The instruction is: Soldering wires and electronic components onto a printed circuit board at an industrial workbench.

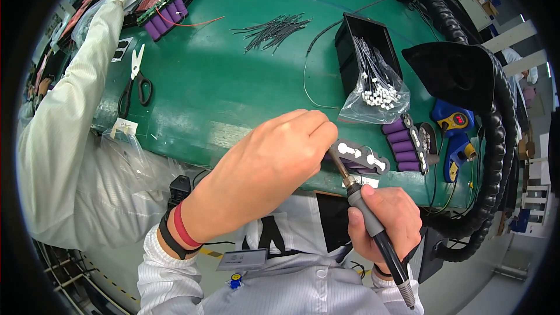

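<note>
My right hand (385, 224) grips a soldering iron (370, 213) with a grey and black handle. Its metal barrel slants up and away to the fingertips of my left hand (280, 149). My left hand is closed in a pinch, its back toward me; what it holds is hidden. Beside those fingers, at the table's near edge, lies a battery pack (373, 162) with purple cells and a dark end plate bearing white patches. The iron's tip is hidden at the pack's left end, so contact cannot be told.
Right of the hands lie another purple battery pack (402, 144), a blue soldering station (454, 121) and a black fume hood (452, 73). Beyond stands a black bin (349, 52) with bagged white-plugged leads (379, 90). Black wires (274, 30), scissors (137, 76) and a co-worker's sleeve (76, 90) are farther left.
</note>
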A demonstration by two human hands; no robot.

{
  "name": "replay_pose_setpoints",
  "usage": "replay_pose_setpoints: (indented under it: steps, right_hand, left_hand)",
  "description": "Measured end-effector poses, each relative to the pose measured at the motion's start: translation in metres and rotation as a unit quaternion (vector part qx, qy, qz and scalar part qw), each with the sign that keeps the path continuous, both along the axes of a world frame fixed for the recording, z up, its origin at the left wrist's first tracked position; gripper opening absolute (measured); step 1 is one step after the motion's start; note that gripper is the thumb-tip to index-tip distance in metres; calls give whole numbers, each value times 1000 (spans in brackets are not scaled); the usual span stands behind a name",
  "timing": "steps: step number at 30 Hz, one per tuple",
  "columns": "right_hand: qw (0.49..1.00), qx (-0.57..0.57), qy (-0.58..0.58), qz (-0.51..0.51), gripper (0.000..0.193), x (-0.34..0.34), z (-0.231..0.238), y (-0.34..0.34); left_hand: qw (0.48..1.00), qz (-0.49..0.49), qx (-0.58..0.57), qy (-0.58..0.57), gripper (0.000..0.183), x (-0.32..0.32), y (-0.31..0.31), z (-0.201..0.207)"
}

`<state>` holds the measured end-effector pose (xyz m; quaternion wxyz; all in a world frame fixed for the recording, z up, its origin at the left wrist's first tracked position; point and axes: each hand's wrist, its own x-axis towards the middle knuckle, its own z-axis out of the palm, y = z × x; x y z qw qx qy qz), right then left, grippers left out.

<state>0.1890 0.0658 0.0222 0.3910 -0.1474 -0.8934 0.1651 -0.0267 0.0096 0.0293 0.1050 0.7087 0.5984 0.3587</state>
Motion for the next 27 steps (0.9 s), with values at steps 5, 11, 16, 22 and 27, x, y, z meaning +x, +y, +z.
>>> replay_pose_setpoints:
  steps: [5,11,16,22,27]
  right_hand:
    - [1000,11,0,6,29,0,-1,1]
    - [1000,21,0,14,29,0,-1,3]
    - [1000,20,1,18,29,0,-1,3]
    - [1000,-10,-2,13,29,3,-2,2]
    - [1000,3,-11,17,28,2,2,4]
  left_hand:
    - [1000,-2,2,-2,19,0,0,1]
    - [1000,-9,-9,13,21,-1,0,3]
    - [1000,-4,-9,21,21,-1,0,2]
    - [1000,-1,-11,26,22,0,-2,1]
    - [1000,-1,-15,17,22,0,-1,3]
